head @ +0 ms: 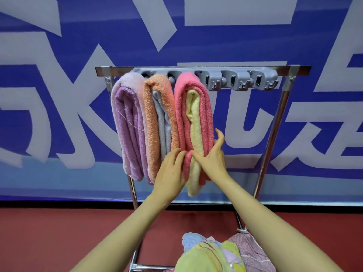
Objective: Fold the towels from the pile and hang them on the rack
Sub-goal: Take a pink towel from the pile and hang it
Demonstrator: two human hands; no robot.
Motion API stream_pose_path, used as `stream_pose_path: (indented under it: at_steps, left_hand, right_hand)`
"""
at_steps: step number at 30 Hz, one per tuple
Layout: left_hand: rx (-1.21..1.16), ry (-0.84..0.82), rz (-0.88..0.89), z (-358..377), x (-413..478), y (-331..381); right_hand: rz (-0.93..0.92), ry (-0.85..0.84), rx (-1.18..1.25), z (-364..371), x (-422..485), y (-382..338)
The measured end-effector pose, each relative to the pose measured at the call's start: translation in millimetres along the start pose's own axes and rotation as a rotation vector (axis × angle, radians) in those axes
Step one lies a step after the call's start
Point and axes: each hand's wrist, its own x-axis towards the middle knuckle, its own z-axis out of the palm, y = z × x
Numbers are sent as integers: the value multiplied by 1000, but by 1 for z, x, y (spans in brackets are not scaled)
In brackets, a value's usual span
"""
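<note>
Left hand and right hand press the pink towel, grips open. Best to smooth downward, keeping edges level.

Bare forearms; bare left hand, bare right hand.

We see a rack of shiny, polished metal carrying a matt grey plastic hook strip. The towels we see are nubbly terry cloth.

Large white characters on blue banner, cropped by frame, none fully readable
</note>
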Motion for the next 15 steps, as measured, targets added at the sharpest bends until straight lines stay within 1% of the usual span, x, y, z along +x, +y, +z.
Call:
stream_pose_path:
  at_steps: [4,7,9,11,13,15]
  left_hand:
    - [-129,34,-123,5,7,6]
    - [-214,135,-159,-2,24,12]
    - [-120,228,-143,-9,41,15]
    - [66,319,-159,-12,55,17]
    - [177,397,-201,-11,64,19]
    - [224,426,-231,-9,69,22]
  right_hand:
    - [-33,-68,35,-1,-2,1]
    - [-37,-61,97,-11,0,-2]
    - [-66,-17,111,-20,7,-8]
    - [-118,0,73,-27,16,-15]
    - [-147,-22,34,-29,24,-23]
    - [-152,-55,-18,-26,31,-31]
